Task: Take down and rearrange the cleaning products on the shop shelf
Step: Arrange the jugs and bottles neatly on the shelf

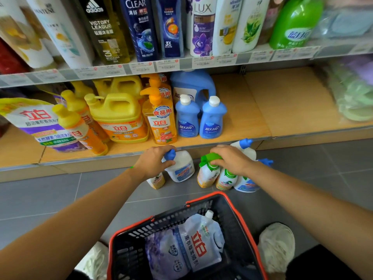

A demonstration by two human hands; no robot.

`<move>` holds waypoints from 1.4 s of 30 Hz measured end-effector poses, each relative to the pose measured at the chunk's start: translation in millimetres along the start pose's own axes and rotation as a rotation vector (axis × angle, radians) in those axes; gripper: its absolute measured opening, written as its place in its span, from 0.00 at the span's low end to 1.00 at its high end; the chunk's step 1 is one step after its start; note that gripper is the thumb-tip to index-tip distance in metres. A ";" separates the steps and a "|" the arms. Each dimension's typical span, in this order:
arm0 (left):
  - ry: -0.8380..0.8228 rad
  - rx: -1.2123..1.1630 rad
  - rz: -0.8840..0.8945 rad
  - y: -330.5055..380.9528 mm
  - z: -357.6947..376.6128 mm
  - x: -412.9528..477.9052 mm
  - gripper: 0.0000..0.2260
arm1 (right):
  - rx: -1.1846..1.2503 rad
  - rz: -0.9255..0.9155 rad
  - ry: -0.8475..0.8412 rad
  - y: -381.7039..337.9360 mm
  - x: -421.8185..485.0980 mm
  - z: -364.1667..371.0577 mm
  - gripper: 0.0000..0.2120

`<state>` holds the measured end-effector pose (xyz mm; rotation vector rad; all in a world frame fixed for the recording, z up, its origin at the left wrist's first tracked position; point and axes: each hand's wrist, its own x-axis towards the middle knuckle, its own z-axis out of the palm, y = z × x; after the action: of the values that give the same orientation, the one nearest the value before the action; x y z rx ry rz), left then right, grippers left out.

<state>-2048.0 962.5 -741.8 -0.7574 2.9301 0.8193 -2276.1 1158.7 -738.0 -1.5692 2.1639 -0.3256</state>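
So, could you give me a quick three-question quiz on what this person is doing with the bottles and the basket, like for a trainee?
1. True or false: the left hand grips the blue-capped white bottle.
2. What lies in the basket? A) a yellow jug B) a refill pouch C) a towel
3. Fill in: the right hand grips the orange-labelled bottle by its ____ cap.
Key: 1 true; 2 B; 3 green.
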 end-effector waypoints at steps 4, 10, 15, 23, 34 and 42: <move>-0.038 -0.045 0.019 7.0 4.6 10.0 0.27 | 0.085 -0.066 0.083 -20.6 -7.8 -43.0 0.19; -0.093 0.052 -0.013 22.7 0.1 24.2 0.26 | 0.354 -0.072 0.338 -30.9 -45.5 -149.5 0.12; 0.233 0.238 0.329 53.8 -0.3 11.1 0.20 | 0.643 -0.072 0.651 -16.2 -70.1 -218.0 0.09; -0.140 0.157 0.463 134.2 59.8 33.9 0.29 | 0.557 0.073 0.698 25.4 -40.5 -199.9 0.10; -0.335 0.202 0.241 150.6 84.2 60.9 0.21 | 0.706 0.177 0.550 59.0 20.5 -151.7 0.13; -0.340 0.119 0.063 129.7 60.4 59.4 0.13 | 0.931 0.316 0.474 84.2 23.4 -136.0 0.27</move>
<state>-2166.5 1062.2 -738.6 -0.4667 2.6795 0.6908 -2418.3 1154.8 -661.1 -0.6494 2.0163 -1.4520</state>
